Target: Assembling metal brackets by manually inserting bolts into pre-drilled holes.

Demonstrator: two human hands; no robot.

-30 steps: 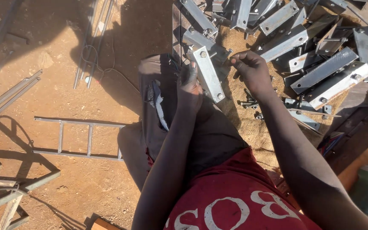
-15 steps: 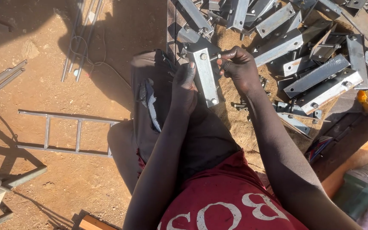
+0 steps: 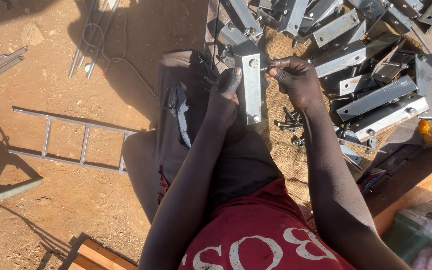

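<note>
Item: flat grey steel bracket plate, now raised over my lap, my left hand closed along its edge, my right hand newly pinching what seems a small bolt at its top hole, loose dark bolts on sacking below.

Green power tool cut off at the right edge, metal brackets cropped at the top edge, small fastener between right fingertips largely concealed.
</note>
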